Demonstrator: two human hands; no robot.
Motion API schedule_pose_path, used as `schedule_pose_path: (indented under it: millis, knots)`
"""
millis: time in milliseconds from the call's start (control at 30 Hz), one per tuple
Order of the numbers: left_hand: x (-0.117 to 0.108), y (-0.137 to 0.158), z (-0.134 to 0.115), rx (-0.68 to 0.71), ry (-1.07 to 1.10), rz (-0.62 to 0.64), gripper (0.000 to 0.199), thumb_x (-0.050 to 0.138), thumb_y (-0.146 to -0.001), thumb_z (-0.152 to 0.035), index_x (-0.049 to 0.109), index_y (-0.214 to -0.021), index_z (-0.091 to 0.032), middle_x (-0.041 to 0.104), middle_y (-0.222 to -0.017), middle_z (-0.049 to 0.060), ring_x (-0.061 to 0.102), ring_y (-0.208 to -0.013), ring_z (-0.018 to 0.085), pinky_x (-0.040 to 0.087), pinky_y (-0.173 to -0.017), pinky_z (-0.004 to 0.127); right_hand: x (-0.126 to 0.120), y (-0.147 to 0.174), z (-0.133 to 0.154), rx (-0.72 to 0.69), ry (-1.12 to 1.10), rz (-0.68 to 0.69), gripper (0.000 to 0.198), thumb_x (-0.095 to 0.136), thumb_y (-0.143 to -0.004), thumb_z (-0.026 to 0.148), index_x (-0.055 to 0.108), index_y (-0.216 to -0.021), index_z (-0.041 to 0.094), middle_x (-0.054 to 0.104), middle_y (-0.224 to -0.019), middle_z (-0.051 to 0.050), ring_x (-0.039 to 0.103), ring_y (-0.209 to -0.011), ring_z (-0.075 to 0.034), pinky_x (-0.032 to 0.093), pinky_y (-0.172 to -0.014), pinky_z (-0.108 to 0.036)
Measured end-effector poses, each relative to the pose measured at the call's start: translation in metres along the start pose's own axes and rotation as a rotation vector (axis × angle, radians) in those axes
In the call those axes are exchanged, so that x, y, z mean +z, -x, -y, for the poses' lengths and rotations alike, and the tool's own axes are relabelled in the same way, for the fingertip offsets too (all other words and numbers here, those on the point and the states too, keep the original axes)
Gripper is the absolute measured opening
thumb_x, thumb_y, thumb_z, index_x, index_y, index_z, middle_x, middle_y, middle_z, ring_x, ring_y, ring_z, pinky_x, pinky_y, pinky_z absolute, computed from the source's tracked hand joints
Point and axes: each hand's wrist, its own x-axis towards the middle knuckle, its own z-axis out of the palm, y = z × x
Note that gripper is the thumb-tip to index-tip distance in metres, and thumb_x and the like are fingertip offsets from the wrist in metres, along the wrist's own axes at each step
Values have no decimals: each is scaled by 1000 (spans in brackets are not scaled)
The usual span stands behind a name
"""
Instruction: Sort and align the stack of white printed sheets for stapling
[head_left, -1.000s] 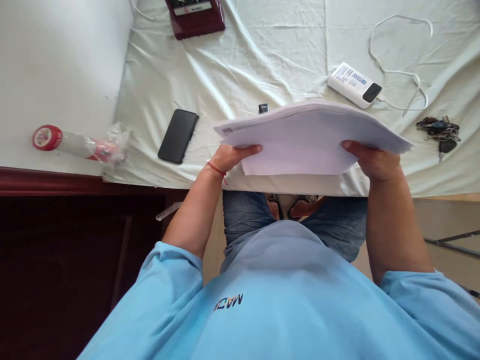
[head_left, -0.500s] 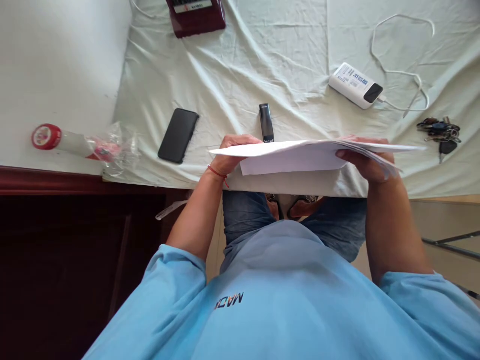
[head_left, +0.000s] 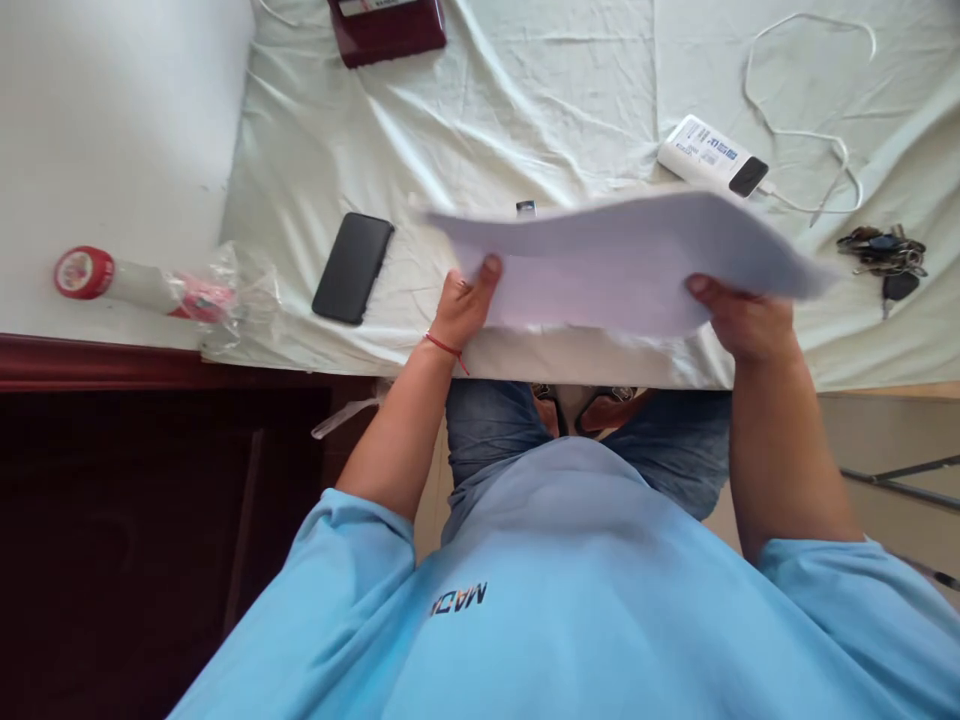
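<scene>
Papers [head_left: 592, 275] have tipped forward; they mostly hide a black object [head_left: 526, 208].

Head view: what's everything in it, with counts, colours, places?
Paper: sheet count unclear, white, centre, held
Small object: one, dark, mostly hidden beyond paper
Smartphone: one, black, left
Power bank: one, white, right
Cables: two, white, right and top left
Keys: one bunch, dark, far right
Box-like object: one, dark red, top left
Cylinder: one, red-ended, partly plastic-wrapped, far left
Tablecloth: one, pale green, upper half
Surface: one, white, upper left
Cabinet: one, dark red, lower left
Metal bars: several, dark, lower right
Shirt: one, light blue, bottom
Jeans: one pair, blue, centre
Bracelet: one, red, left wrist
Left hand: one, bare, paper's left
Right hand: one, bare, paper's right
</scene>
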Motion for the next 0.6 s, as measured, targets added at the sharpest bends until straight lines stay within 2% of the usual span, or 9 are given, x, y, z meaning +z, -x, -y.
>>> schedule_pose_path:
  millis: [67,133,233,300,433,600]
  knots:
    - [4,9,-9,-57,42,27,62,66,-102,-84,75,-100,-23,71,-95,6,76,-117,30,68,-98,46,4,4,6,-34,-75,-86,53,108,-71,61,85,-97,21,84,-100,-6,79,-106,-24,67,-106,-41]
    - [7,19,-20,-103,58,64,63,64,-103,-83,75,-96,-22,69,-90,6,76,-112,29,68,-92,44,4,9,12,-7,-85,-143,56,109,-69,62,87,-96,17,85,-105,-8,78,-99,-22,69,-98,-37]
    - [14,33,-27,-186,46,142,67,66,-101,-85,72,-81,-21,65,-75,4,75,-92,26,64,-77,40,-6,21,15,114,-51,-189,61,112,-58,64,86,-88,17,85,-98,-8,75,-84,-20,69,-79,-35]
    - [19,39,-27,-197,36,167,69,67,-100,-86,73,-81,-20,69,-75,4,74,-84,24,62,-71,37,-14,34,12,217,-27,-183,62,112,-54,65,85,-85,18,84,-92,-7,73,-77,-19,66,-68,-33]
    - [29,42,-22,-124,61,136,75,67,-96,-91,80,-105,-18,84,-96,7,78,-90,23,63,-79,34,-27,60,7,389,6,-119,59,112,-56,65,84,-80,18,83,-89,-8,72,-71,-19,64,-62,-31]
    - [32,43,-23,-101,-18,106,75,59,-101,-89,79,-102,-17,84,-95,8,77,-90,22,61,-82,33,-30,73,6,511,54,-29,63,108,-59,71,84,-84,19,82,-89,-8,70,-70,-20,62,-61,-32]
